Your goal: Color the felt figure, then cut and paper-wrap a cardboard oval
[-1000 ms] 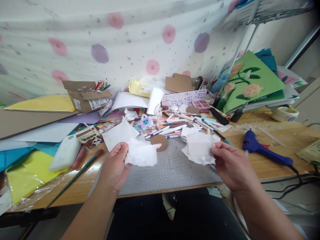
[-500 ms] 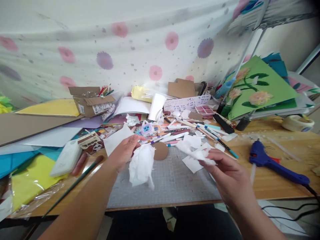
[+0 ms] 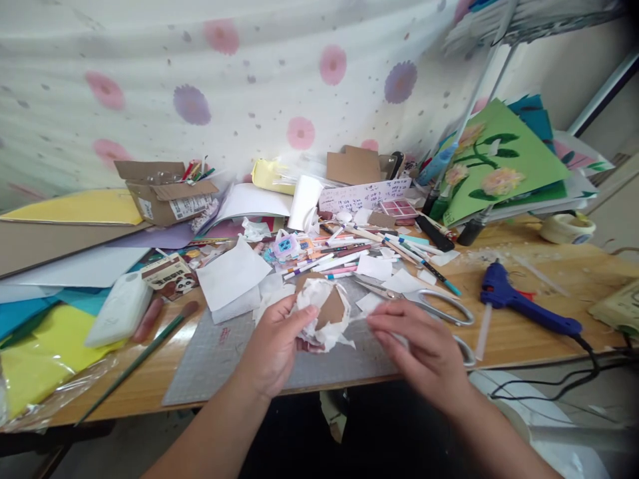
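Observation:
My left hand (image 3: 277,339) grips a small piece of brown cardboard rimmed with crumpled white tissue paper (image 3: 335,332), the thumb lying over its front. Just right of it hovers my right hand (image 3: 422,346), its fingers bent and drawn together. A bit of white shows under those fingers, but I cannot tell what it is. Partly covered by the right hand, silver scissors (image 3: 444,307) lie on the table. Beneath both hands is a grey cutting mat (image 3: 204,366). White paper sheets (image 3: 234,273) rest on its left back corner.
Marker pens (image 3: 344,256) and paper scraps are heaped behind the hands. A blue hot glue gun (image 3: 524,303) lies at right, its cable running off the table edge. At left are a paintbrush (image 3: 134,362), a white box-shaped case (image 3: 120,309) and a cardboard box (image 3: 167,196).
Both hands have come closer together. The tissue piece in my left hand now shows its cardboard side. The large tissue in my right hand is no longer visible there, and the scissors have come into view.

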Demonstrator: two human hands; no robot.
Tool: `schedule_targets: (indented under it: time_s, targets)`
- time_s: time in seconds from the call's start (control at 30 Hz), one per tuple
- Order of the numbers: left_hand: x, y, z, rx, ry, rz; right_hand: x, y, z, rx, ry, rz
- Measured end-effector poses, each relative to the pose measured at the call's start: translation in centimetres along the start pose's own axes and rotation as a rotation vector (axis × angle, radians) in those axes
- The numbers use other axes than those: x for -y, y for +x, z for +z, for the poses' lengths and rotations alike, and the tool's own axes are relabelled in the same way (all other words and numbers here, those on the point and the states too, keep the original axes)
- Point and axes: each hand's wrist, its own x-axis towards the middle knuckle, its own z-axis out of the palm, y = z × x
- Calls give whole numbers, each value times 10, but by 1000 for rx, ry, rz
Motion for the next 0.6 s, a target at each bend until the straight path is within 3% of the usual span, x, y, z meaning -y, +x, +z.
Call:
schedule_targets:
  time_s: [0.13,0.2,0.23,0.3,0.4,0.47,0.5,0.57,0.6]
  targets:
    - [-4,3,-16,-108,202,170,-8,-12,-25,152,-81,277]
    - [-2,7,-23,-102,384,184,-8,-14,-26,118,-62,312]
    - [-1,9,-25,-77,493,179,-7,-14,-24,84,-71,281]
    - [0,15,-28,-25,740,212,0,-9,-16,64,-122,86]
    - [-5,16,-28,-112,1042,504,14,1,-2,198,-165,-245]
    - [-12,8,-25,-121,1046,697,21,6,3,278,-134,-311]
    - [-16,3,-22,-19,976,721,24,7,5,293,-114,-316]
    - [-21,-9,-16,344,798,658,27,9,5,305,-67,-324]
    - [-22,-13,-12,443,743,661,28,10,5,315,-44,-326]
